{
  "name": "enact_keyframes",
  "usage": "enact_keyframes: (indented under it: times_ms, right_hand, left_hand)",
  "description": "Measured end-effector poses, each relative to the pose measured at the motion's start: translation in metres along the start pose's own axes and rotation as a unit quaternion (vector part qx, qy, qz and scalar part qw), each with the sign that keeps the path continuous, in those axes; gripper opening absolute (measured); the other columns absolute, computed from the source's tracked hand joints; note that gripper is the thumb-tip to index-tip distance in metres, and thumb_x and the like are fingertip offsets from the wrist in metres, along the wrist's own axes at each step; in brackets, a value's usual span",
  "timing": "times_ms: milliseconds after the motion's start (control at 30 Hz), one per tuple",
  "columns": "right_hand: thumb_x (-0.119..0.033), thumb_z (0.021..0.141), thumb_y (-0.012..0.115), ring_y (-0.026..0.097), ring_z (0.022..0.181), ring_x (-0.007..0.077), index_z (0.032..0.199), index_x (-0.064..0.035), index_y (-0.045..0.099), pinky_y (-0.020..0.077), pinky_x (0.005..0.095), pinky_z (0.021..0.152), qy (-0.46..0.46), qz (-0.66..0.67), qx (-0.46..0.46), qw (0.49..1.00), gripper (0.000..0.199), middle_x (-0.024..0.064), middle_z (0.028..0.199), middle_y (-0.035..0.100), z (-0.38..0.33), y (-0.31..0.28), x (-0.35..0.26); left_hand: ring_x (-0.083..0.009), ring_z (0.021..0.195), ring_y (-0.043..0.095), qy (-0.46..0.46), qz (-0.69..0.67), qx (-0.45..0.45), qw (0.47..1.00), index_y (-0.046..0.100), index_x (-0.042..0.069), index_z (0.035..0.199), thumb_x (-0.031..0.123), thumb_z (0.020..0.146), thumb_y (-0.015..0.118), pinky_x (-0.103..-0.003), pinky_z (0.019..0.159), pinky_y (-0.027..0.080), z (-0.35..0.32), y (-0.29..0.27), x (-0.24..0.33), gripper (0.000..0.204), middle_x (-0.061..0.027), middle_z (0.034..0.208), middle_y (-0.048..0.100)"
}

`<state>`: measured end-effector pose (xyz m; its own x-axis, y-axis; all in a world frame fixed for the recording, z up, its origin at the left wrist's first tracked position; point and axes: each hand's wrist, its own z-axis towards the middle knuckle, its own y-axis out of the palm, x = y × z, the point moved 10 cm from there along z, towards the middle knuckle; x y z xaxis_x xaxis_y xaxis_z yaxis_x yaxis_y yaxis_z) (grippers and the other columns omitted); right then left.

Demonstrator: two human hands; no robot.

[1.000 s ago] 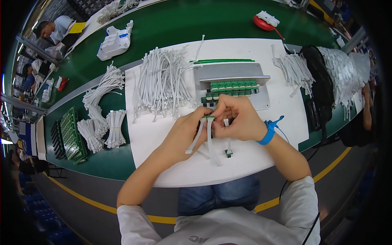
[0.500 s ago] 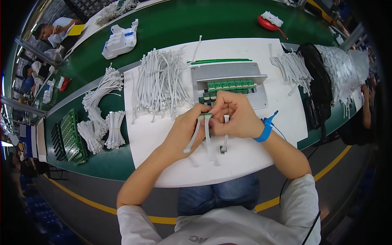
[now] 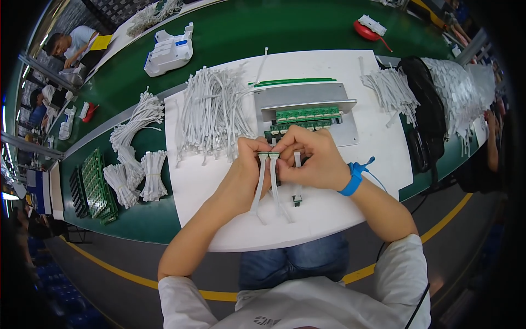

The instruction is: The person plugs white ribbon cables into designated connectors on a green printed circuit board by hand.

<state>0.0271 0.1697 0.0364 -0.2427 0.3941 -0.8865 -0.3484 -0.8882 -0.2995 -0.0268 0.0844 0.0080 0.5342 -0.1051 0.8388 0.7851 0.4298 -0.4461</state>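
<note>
While small green board [image 3: 268, 156] is pinched between left hand [image 3: 249, 170] and right hand [image 3: 312, 159] above white tabletop [image 3: 208, 192], two white cables [image 3: 266, 183] hang already fitted; large loose cable pile [image 3: 211, 112] judged still unused.

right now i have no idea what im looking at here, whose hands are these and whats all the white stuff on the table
There is no machine here: a person wears a camera on the head, and it looks down at their own two bare hands. The wide lens bends the straight edges.

The left hand and the right hand, which has a blue wrist strap, together pinch a small green part with flat white cables hanging down from it.

They work over a white mat on a green table. Behind the hands is a grey metal tray with rows of green connector boards. To the left lies a big pile of loose white cables, with tied bundles further left and more cables at the right.
</note>
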Motion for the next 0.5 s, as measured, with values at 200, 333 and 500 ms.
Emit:
enact_keyframes:
  times_ms: [200, 333, 500]
  right_hand:
    - [0.001, 0.069, 0.071, 0.061, 0.054, 0.0046, 0.079, -0.0049, 0.053, 0.0405, 0.0186, 0.044, 0.0, 0.035, 0.015, 0.999, 0.021, -0.0011, 0.06, 0.061, -0.004, -0.004, 0.007]
    - [0.002, 0.069, 0.07, 0.062, 0.056, 0.0046, 0.076, -0.0049, 0.052, 0.0404, 0.0184, 0.044, -0.001, 0.013, -0.018, 1.0, 0.021, -0.0004, 0.061, 0.061, -0.005, 0.002, 0.002]
    - [0.006, 0.069, 0.07, 0.059, 0.057, 0.0035, 0.075, -0.0051, 0.049, 0.0431, 0.0177, 0.049, 0.154, 0.219, -0.044, 0.962, 0.024, 0.0001, 0.06, 0.061, -0.007, 0.008, 0.018]
  left_hand:
    - [-0.0341, 0.079, 0.061, -0.025, 0.017, -0.016, 0.999, 0.028, -0.003, 0.108, -0.008, 0.083, 0.054, -0.038, 0.071, 0.049, 0.001, 0.005, 0.005, 0.037, -0.023, 0.1, 0.051]
    - [-0.0367, 0.078, 0.062, -0.021, 0.071, -0.008, 0.997, 0.027, -0.002, 0.108, -0.009, 0.082, 0.056, -0.04, 0.068, 0.05, -0.003, 0.004, 0.005, 0.039, -0.0245, 0.104, 0.052]
    - [-0.0376, 0.078, 0.062, 0.071, -0.049, -0.02, 0.996, 0.027, -0.001, 0.108, -0.008, 0.081, 0.058, -0.041, 0.07, 0.05, 0.0, 0.008, 0.009, 0.042, -0.0239, 0.102, 0.051]
